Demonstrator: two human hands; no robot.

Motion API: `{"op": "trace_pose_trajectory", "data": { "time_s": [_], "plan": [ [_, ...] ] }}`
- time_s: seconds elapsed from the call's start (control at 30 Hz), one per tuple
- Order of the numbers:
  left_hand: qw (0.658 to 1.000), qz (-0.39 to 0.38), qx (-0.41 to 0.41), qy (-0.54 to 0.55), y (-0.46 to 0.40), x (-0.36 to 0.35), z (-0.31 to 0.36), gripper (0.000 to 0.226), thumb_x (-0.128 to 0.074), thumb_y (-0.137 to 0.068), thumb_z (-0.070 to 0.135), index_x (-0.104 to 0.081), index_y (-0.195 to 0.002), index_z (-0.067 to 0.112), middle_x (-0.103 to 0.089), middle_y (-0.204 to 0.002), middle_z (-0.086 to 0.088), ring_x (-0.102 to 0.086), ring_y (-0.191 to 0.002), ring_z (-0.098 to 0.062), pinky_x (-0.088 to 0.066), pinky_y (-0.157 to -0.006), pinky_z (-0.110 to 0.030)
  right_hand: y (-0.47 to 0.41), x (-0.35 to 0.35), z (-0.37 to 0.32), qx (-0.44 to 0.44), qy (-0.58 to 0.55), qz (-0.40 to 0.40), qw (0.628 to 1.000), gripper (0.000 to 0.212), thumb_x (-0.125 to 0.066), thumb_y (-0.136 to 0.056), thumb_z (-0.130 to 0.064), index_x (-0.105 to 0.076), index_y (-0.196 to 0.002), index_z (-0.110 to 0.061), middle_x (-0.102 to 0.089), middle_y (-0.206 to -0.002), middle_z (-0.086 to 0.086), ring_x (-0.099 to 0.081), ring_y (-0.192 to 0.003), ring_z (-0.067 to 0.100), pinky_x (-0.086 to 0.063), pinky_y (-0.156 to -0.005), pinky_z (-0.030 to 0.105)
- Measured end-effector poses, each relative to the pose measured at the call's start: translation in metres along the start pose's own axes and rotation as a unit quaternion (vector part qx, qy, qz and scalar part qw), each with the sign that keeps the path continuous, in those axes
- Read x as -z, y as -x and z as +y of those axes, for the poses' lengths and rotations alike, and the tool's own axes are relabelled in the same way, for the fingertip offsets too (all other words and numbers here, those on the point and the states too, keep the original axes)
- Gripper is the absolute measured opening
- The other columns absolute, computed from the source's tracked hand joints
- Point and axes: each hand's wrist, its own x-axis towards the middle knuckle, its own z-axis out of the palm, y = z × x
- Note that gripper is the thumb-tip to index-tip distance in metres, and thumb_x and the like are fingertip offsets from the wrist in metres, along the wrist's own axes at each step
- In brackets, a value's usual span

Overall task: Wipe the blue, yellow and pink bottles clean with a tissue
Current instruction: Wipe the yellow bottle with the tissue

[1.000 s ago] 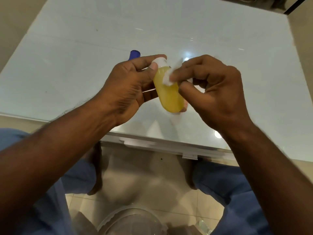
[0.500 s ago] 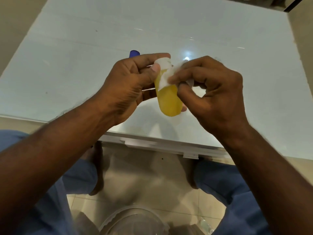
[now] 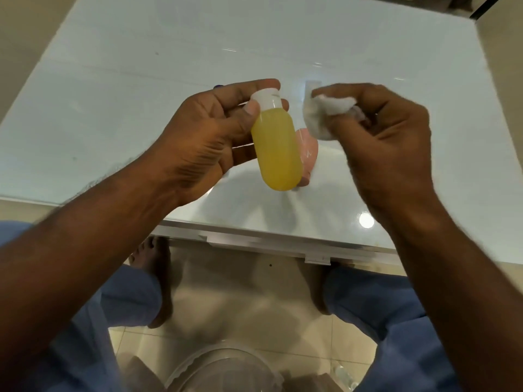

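**Yellow bottle held up, tissue drawn aside**

While the left hand [image 3: 203, 142] grips the yellow bottle [image 3: 276, 148] by its white cap [image 3: 267, 99] (thumb in front, fingers curled behind), the bottle hangs tilted above the white table [image 3: 113, 94], its base toward 5 o'clock. At 3 o'clock from the cap, the right hand [image 3: 387, 142] pinches a crumpled white tissue [image 3: 325, 111], just beside the bottle but apart from it. A pink bottle [image 3: 308, 154] peeks out behind the yellow one. A sliver of the blue bottle [image 3: 218, 86] shows at 12 o'clock above the left knuckles.
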Motion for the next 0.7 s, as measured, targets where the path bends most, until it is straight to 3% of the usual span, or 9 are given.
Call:
{"op": "trace_pose_trajectory", "data": {
  "time_s": [0.07, 0.2, 0.3, 0.4, 0.53, 0.6, 0.7],
  "plan": [
    [1.000, 0.001, -0.007, -0.013, 0.001, -0.002, -0.003, 0.035, -0.051, -0.106, 0.012, -0.060, -0.140, 0.009, -0.074, -0.126, -0.011, -0.074, -0.112, -0.025, -0.060, -0.085, -0.032, 0.007, -0.010, 0.000, 0.047, 0.048, -0.026, 0.997, 0.015, -0.073, -0.097, 0.000, -0.080, -0.109, -0.007, -0.078, -0.107, 0.007, -0.075, -0.102, 0.019, -0.064, -0.089, 0.041],
    [0.998, 0.061, -0.028, -0.014, 0.000, 0.002, -0.002, 0.033, -0.050, -0.107, 0.013, -0.060, -0.138, 0.009, -0.076, -0.122, -0.009, -0.074, -0.111, -0.025, -0.060, -0.084, -0.033, 0.017, -0.015, -0.002, 0.138, 0.144, -0.094, 0.975, 0.015, -0.079, -0.091, -0.004, -0.084, -0.103, -0.011, -0.075, -0.103, 0.005, -0.067, -0.093, 0.010, -0.052, -0.078, 0.018],
    [0.996, 0.084, -0.025, -0.014, -0.003, 0.007, 0.001, 0.033, -0.053, -0.106, 0.014, -0.062, -0.138, 0.011, -0.077, -0.122, -0.008, -0.074, -0.113, -0.024, -0.061, -0.083, -0.032, 0.024, -0.017, -0.001, 0.174, 0.185, -0.150, 0.956, 0.015, -0.081, -0.090, -0.007, -0.085, -0.104, -0.011, -0.075, -0.103, 0.006, -0.070, -0.093, 0.016, -0.055, -0.079, 0.022],
    [0.998, 0.042, -0.013, -0.038, -0.001, 0.002, -0.003, 0.030, -0.059, -0.103, 0.014, -0.066, -0.133, 0.013, -0.078, -0.116, -0.007, -0.076, -0.107, -0.024, -0.061, -0.081, -0.030, 0.023, -0.016, -0.001, 0.171, 0.167, -0.098, 0.966, 0.017, -0.079, -0.090, -0.002, -0.084, -0.105, -0.008, -0.076, -0.101, 0.008, -0.069, -0.091, 0.014, -0.054, -0.081, 0.022],
    [0.998, 0.002, 0.008, -0.059, 0.002, -0.007, -0.012, 0.031, -0.063, -0.101, 0.015, -0.068, -0.132, 0.011, -0.078, -0.115, -0.011, -0.076, -0.105, -0.029, -0.062, -0.084, -0.037, 0.015, -0.013, -0.002, 0.181, 0.155, -0.033, 0.971, 0.014, -0.079, -0.094, -0.004, -0.084, -0.106, -0.010, -0.077, -0.104, 0.006, -0.071, -0.096, 0.012, -0.054, -0.084, 0.020],
    [0.998, 0.038, 0.010, -0.050, 0.001, -0.006, -0.010, 0.030, -0.066, -0.099, 0.016, -0.070, -0.128, 0.012, -0.078, -0.114, -0.009, -0.077, -0.103, -0.028, -0.063, -0.082, -0.035, 0.017, -0.015, -0.001, 0.200, 0.168, -0.060, 0.964, 0.014, -0.078, -0.093, -0.002, -0.084, -0.105, -0.007, -0.076, -0.107, 0.009, -0.071, -0.100, 0.017, -0.055, -0.087, 0.024],
    [0.988, 0.151, 0.024, -0.016, -0.002, 0.002, -0.003, 0.029, -0.075, -0.093, 0.020, -0.075, -0.121, 0.015, -0.080, -0.109, -0.007, -0.079, -0.094, -0.026, -0.062, -0.075, -0.030, 0.026, -0.022, 0.001, 0.222, 0.200, -0.142, 0.944, 0.014, -0.077, -0.090, 0.000, -0.084, -0.101, -0.006, -0.075, -0.107, 0.011, -0.072, -0.098, 0.025, -0.058, -0.087, 0.043]
  ]
}}
